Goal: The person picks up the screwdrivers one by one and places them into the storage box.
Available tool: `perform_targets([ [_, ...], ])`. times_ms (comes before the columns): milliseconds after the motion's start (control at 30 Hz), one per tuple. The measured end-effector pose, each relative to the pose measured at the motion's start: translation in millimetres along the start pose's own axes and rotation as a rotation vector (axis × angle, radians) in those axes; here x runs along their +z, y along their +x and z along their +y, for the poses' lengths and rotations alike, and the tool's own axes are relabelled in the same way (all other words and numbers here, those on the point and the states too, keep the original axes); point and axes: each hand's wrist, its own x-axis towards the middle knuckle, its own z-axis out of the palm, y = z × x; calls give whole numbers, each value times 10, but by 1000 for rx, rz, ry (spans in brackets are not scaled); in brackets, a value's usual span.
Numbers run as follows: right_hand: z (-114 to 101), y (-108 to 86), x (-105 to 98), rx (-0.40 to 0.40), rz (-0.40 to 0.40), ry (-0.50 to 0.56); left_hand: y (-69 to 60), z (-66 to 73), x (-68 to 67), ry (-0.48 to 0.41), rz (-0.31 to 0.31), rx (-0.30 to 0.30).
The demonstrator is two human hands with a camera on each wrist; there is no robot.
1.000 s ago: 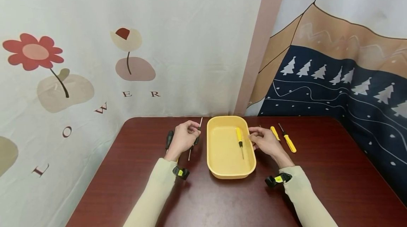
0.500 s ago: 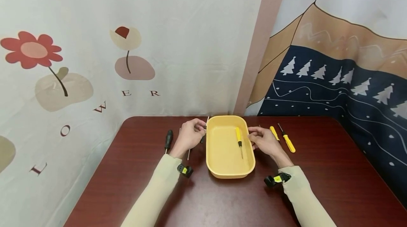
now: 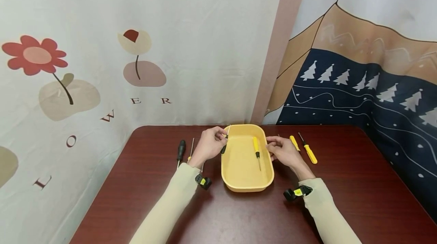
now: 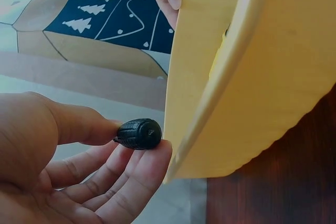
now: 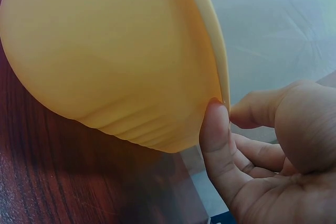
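My left hand [image 3: 211, 143] pinches a small screwdriver by its black handle [image 4: 140, 134] between thumb and fingers. In the head view the screwdriver's pale shaft points up and away, over the left rim of a yellow tray [image 3: 247, 189]. Inside the tray lies a screwdriver with a yellow handle [image 3: 256, 145], its shaft toward me. My right hand [image 3: 284, 152] grips the tray's right rim, thumb on one side and a finger on the other, as the right wrist view shows. The left fingertips are close to the tray's edge; whether they touch it I cannot tell.
Left of the tray lie a black-handled screwdriver [image 3: 181, 149] and a thin shaft [image 3: 192, 147] with a yellow part, partly behind my left wrist. Two yellow-handled screwdrivers, one farther right [image 3: 310, 154] and one nearer my hand [image 3: 294, 142], lie right of the tray. A printed curtain [image 3: 211, 65] hangs behind the table.
My left hand has moved right with the black-handled screwdriver, from beside the tray to over its left rim. Tools left behind show more. The right hand keeps its grip.
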Motion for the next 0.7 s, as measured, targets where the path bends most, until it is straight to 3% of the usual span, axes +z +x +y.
perform_targets([
  [467,-1,-2,4,-11,-2,4,112,114,114,32,-42,22],
  [700,-4,-6,8,-18,1,4,171,195,185,62,-68,-12],
])
